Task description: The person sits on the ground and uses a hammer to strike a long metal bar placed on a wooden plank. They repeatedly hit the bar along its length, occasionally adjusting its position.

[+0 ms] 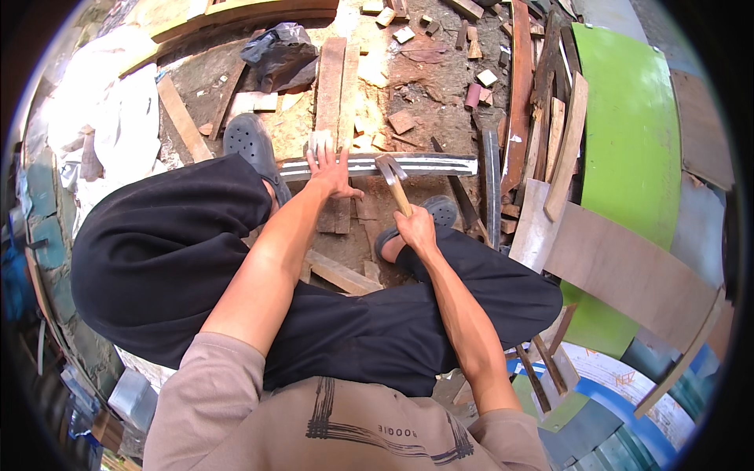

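Note:
My right hand [416, 229] is closed round the wooden handle of a claw hammer [399, 192]. The hammer's metal head rests on or just above a dark grey strip with white stripes [448, 165], which lies crosswise before me. My left hand [333, 171] is laid over this strip, left of the hammer, its fingers stretched forward and its thumb out to the right. Under the strip run two long wooden boards [331, 90], pointing away from me. Whether a nail is under the hammer head, I cannot make out.
My shoes [248, 140] stand at either side of the boards. Small wood offcuts [401, 122] litter the ground ahead. A black plastic bag [283, 55] lies far left, near white sheeting [102, 118]. To the right are stacked planks [567, 145] and a green panel [628, 118].

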`<action>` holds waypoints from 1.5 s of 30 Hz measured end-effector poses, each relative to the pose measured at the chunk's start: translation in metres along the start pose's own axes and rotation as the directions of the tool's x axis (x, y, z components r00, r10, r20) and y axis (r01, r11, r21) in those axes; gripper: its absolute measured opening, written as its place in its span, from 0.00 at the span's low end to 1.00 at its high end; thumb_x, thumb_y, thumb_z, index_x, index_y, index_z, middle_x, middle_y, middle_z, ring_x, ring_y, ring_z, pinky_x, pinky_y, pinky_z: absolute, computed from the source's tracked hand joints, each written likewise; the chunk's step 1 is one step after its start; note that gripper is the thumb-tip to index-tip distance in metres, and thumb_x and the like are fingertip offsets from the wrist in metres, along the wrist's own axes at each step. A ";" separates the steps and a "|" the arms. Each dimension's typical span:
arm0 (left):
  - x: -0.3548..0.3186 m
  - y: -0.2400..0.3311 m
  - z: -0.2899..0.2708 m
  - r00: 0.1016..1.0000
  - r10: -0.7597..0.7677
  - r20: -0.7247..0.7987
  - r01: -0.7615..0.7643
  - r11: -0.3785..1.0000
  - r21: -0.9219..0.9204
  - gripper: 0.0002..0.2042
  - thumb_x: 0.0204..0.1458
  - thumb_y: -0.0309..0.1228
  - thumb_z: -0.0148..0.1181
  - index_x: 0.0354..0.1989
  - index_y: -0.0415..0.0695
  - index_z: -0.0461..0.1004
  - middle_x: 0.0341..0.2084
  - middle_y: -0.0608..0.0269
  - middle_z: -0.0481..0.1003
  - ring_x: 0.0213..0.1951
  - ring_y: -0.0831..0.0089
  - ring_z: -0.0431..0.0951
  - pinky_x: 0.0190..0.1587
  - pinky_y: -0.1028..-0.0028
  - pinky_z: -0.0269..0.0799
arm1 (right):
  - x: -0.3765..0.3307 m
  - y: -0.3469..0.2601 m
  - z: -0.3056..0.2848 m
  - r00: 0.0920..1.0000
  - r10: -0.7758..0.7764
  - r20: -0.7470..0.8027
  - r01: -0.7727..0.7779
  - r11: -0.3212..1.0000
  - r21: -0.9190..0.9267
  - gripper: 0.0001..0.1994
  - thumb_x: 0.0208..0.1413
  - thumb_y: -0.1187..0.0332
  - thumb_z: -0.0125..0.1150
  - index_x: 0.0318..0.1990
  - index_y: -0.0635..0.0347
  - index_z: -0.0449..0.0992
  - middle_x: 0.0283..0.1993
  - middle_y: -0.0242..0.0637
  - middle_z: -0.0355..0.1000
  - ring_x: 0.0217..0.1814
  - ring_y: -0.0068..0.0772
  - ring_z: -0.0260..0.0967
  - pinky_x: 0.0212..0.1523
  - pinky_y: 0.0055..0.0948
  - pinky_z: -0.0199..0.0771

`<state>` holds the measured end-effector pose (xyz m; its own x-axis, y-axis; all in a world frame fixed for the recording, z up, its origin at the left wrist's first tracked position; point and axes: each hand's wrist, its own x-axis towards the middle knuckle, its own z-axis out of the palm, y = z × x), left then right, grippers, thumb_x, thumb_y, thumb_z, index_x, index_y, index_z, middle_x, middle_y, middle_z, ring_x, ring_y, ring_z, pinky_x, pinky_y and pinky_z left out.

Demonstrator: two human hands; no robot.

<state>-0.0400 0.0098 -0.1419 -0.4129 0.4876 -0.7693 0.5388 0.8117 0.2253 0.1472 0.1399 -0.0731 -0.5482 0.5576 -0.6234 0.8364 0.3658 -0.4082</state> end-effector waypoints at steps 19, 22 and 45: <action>-0.007 -0.006 -0.012 0.999 0.025 0.038 -0.026 1.000 0.007 0.64 0.35 0.67 0.67 0.74 0.51 0.31 0.72 0.36 0.34 0.73 0.42 0.28 0.68 0.38 0.20 | 0.000 -0.019 -0.008 0.996 0.060 -0.066 -0.047 0.981 0.186 0.16 0.49 0.57 0.60 0.35 0.63 0.79 0.29 0.55 0.76 0.37 0.54 0.77 0.40 0.46 0.73; -0.005 -0.009 -0.007 0.999 0.028 0.018 -0.028 1.000 0.009 0.65 0.35 0.67 0.68 0.74 0.51 0.31 0.72 0.36 0.34 0.73 0.42 0.27 0.68 0.39 0.21 | -0.009 -0.029 -0.017 0.968 -0.117 -0.223 0.181 0.940 0.290 0.14 0.50 0.60 0.62 0.32 0.65 0.78 0.27 0.54 0.74 0.33 0.53 0.77 0.35 0.43 0.72; -0.011 -0.007 -0.018 0.998 0.062 0.033 -0.062 0.998 0.009 0.64 0.34 0.66 0.69 0.74 0.53 0.34 0.72 0.40 0.37 0.73 0.44 0.31 0.69 0.40 0.23 | 0.006 -0.005 -0.008 0.995 0.105 -0.002 -0.105 0.994 0.032 0.18 0.48 0.58 0.58 0.34 0.68 0.79 0.30 0.57 0.76 0.37 0.54 0.77 0.42 0.45 0.73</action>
<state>-0.0526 0.0046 -0.1238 -0.3544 0.5264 -0.7729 0.5705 0.7766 0.2673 0.1396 0.1478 -0.0696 -0.4576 0.5947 -0.6610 0.8887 0.2814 -0.3621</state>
